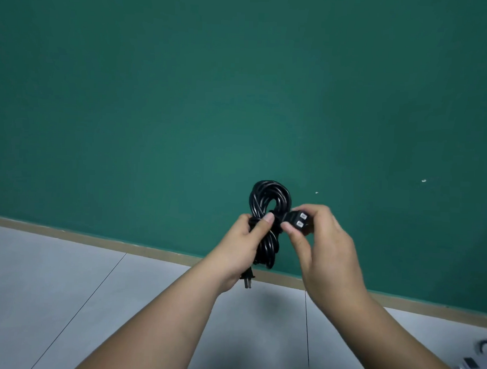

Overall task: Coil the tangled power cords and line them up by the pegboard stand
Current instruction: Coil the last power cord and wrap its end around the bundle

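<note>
A black power cord [269, 196] is wound into a coil and held up in front of the green wall. My left hand [245, 245] grips the coil round its middle, thumb on top. My right hand [325, 248] pinches the cord's black connector end [299, 220] just right of the coil, its two pale sockets facing me. The two-pin plug [248, 280] hangs below my left hand. No pegboard stand is in view.
A green wall [240, 87] fills most of the view, with a tan skirting strip [97, 238] along its base. Below lies a pale tiled floor [67, 288]. Parts of other cords [476, 358] show at the bottom right corner.
</note>
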The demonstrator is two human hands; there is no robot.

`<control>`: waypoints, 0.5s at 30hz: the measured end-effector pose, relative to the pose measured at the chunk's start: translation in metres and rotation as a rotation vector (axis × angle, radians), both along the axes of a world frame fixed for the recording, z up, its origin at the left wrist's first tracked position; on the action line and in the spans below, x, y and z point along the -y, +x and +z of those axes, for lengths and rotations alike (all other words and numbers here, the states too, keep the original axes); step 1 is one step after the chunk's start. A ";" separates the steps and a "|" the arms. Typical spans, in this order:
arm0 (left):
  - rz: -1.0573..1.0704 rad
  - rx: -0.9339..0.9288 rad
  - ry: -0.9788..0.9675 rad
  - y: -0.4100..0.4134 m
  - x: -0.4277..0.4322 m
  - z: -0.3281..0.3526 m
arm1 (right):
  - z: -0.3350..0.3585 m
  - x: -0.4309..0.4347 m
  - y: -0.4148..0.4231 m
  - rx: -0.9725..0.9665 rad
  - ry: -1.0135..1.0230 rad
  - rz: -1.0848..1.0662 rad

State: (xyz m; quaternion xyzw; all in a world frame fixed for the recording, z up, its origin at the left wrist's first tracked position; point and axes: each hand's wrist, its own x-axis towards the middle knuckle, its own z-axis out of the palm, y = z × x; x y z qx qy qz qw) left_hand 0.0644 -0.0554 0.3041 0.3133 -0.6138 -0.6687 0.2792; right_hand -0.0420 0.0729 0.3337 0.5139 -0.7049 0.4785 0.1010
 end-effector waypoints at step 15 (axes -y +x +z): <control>0.171 -0.151 0.161 -0.009 -0.041 0.025 | -0.039 -0.031 0.000 0.122 -0.026 0.045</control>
